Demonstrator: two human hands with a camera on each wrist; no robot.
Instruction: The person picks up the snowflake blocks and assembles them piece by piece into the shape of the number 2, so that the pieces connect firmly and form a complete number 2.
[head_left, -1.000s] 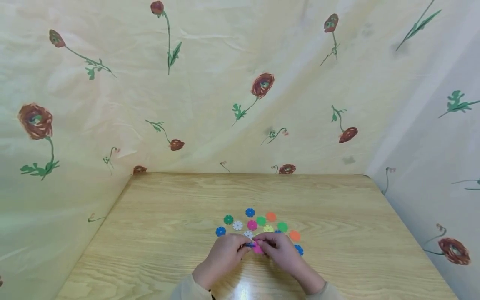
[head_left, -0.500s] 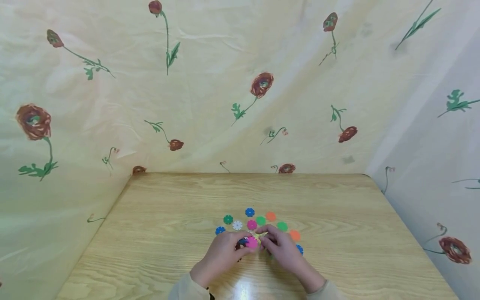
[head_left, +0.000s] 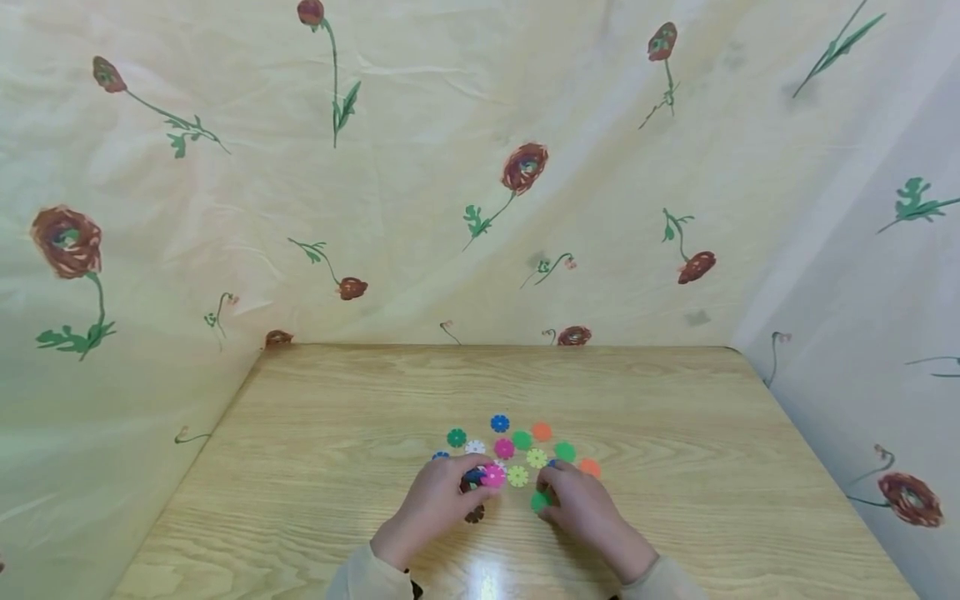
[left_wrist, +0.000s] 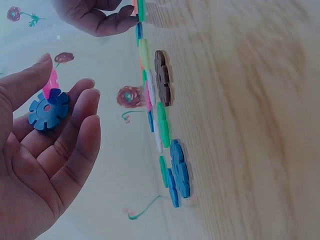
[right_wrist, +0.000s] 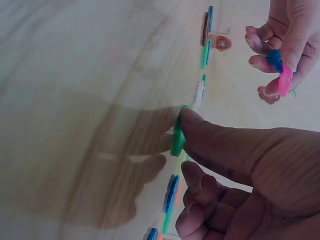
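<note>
Near the front of the table, my left hand (head_left: 435,500) holds a pink notched plastic disc (head_left: 492,476) joined at an angle to a blue notched disc (left_wrist: 48,109). In the left wrist view the thumb presses the pink piece against the fingers. My right hand (head_left: 588,508) has its thumb and fingers at the edge of a green notched disc (head_left: 540,501), low at the tabletop. Its thumb (right_wrist: 192,120) touches that green disc in the right wrist view. A brown disc (head_left: 474,514) lies below the left hand, and a yellow disc (head_left: 517,476) between both hands.
Several flat notched discs lie beyond the hands, among them a blue disc (head_left: 500,423), an orange disc (head_left: 542,431) and a dark green disc (head_left: 457,437). Flower-printed cloth (head_left: 420,192) walls the wooden table (head_left: 337,417) at the back and sides.
My hands have drawn apart. The left has moved left with the joined pink and blue discs; the right has left the pink disc and moved right to the green disc.
</note>
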